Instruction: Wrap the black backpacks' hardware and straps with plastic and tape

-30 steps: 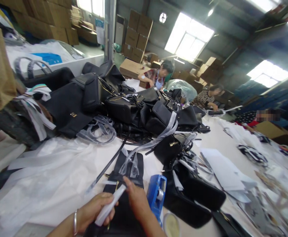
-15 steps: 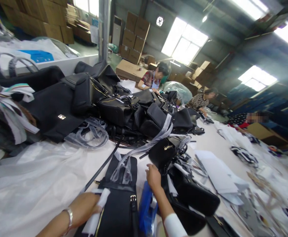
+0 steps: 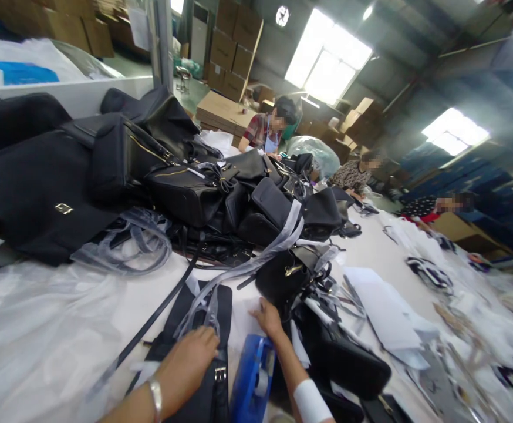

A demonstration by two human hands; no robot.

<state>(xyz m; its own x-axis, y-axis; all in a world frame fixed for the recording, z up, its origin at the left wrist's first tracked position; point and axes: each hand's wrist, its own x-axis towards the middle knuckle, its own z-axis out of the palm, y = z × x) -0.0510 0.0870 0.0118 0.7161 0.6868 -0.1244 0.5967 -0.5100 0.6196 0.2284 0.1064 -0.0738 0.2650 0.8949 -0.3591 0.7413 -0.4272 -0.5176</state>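
Note:
A black backpack [image 3: 186, 388] lies flat in front of me, with a gold buckle on its strap. Plastic film wraps its handle [image 3: 210, 311]. My left hand [image 3: 188, 361] is over the bag just below that handle, fingers curled together and their tips hidden. A white wrap [image 3: 145, 371] pokes out beside the left wrist. My right hand [image 3: 267, 317] is closed in a pinch above the white tabletop, right of the bag; whatever is between the fingers is too small to make out. Below it stands a blue tape dispenser [image 3: 253, 379] with a roll inside.
Black bags [image 3: 186, 194] are heaped across the far side of the table. Another black bag [image 3: 283, 273] and dark pouches [image 3: 348, 358] lie to the right. White sheets [image 3: 380, 305] are beyond them. Crumpled white wrapping [image 3: 40, 329] covers the left. Several people sit farther along.
My left hand has let go of the white wrap at the bag's edge and moved right and up over the bag. My right hand shifted slightly down. The view has turned a little.

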